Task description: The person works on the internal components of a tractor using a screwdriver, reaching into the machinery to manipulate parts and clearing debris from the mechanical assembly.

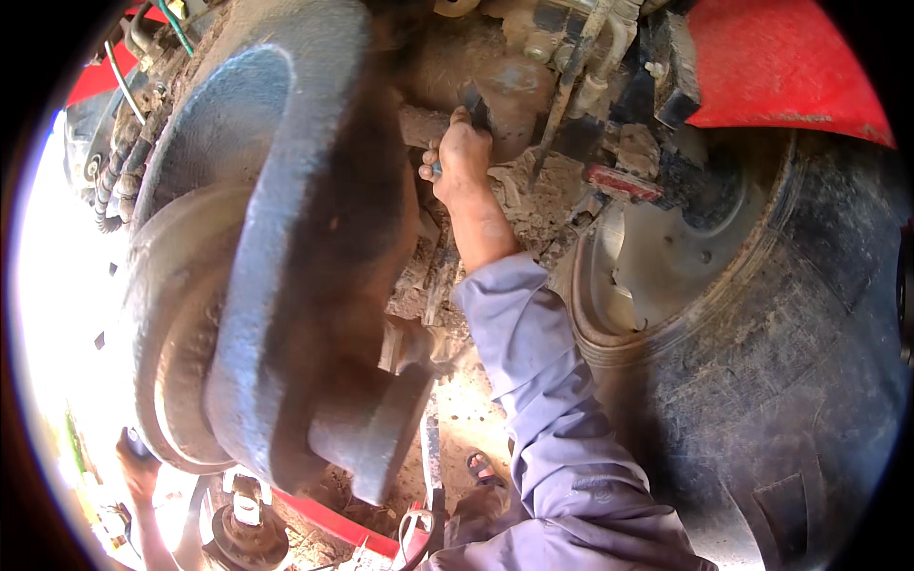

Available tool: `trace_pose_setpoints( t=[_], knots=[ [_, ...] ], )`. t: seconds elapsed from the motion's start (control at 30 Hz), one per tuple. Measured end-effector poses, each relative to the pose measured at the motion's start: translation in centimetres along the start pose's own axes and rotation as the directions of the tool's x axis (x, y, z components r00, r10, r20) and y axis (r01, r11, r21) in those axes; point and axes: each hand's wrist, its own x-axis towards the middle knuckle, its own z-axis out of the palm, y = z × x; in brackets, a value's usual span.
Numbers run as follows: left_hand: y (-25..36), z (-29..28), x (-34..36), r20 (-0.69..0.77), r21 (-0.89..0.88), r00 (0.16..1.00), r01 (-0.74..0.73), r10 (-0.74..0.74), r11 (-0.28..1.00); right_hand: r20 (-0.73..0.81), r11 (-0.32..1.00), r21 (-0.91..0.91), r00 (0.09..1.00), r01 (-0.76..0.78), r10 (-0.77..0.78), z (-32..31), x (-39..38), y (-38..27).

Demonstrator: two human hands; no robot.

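My right hand (464,157) reaches up into the underside of a muddy machine, its fingers closed round a small tool. A dark flat blade (475,107), like a scraper's, sticks up past the thumb, and a bit of bluish handle shows under the fingers. The blade is against or close to a dirt-caked metal housing (519,86); whether they touch I cannot tell. At the lower left, my left hand (139,468) is partly lost in glare beside a large round metal part (176,381). Something dark lies at its fingers, which are too unclear to read.
A thick, worn blue-grey metal arm (252,276) stands close on the left. To the right is a big black tyre (762,381) on a dusty rim (609,285), under a red panel (781,67). Hoses (119,171) hang at upper left; a sandalled foot (481,466) stands below.
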Motion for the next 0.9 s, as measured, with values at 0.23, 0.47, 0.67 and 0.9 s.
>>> trace_pose_setpoints(
  t=[0.23, 0.47, 0.67, 0.9],
  knots=[
    [3.6, -1.5, 1.5, 0.319, 0.067, 0.888, 0.327, -0.331, 0.943, 0.139, 0.973, -0.222, 0.986, -0.061, 0.093, -0.6, -2.4, 3.1],
    [4.8, -1.5, 1.5, 0.136, 0.096, 0.986, 0.084, -0.096, 0.992, 0.013, 0.993, -0.100, 0.998, -0.065, 0.066, 0.8, -0.4, -1.0],
    [2.7, -1.6, 1.0, 0.108, -0.022, 0.994, 0.010, -0.008, 1.000, 0.232, 0.961, 0.129, 0.950, -0.244, 0.210, 3.8, 5.4, -3.1],
    [2.0, -1.4, 0.7, 0.129, 0.011, 0.990, 0.063, -0.064, 0.998, 0.269, 0.970, -0.187, 0.942, -0.155, 0.202, 0.2, 2.6, -1.4]
  ],
)
